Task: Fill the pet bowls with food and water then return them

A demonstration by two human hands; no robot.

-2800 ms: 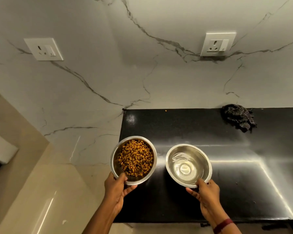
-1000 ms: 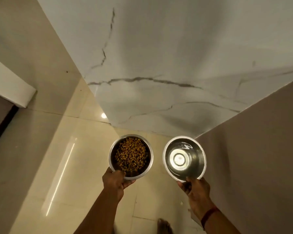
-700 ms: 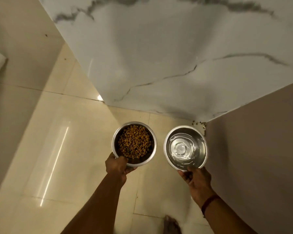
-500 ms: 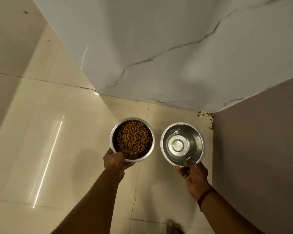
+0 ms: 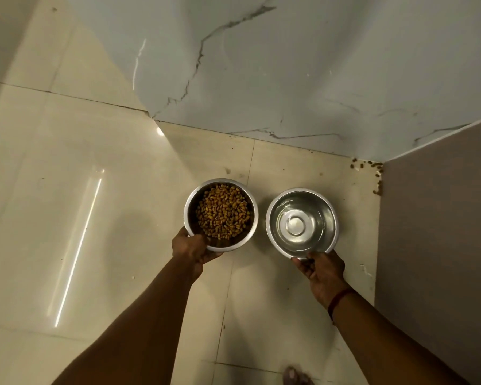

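Food bowl (image 5: 220,214) gripped at its near rim by left hand (image 5: 192,250), thumb over the edge, fingers curled beneath. Water bowl (image 5: 302,223) pinched at its near rim by right hand (image 5: 322,274), just right of the left fingers. Both above floor (image 5: 95,218). Spilled kibble (image 5: 375,176) beyond right fingertips, by wall (image 5: 289,65).

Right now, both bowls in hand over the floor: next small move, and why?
Probably lower both bowls level to the floor tile near the corner. The left hand pinches the kibble bowl by its near rim, and the right hand does the same with the water bowl. Both are full, and a rim grip tips easily. Spilled kibble in the corner suggests the feeding spot.
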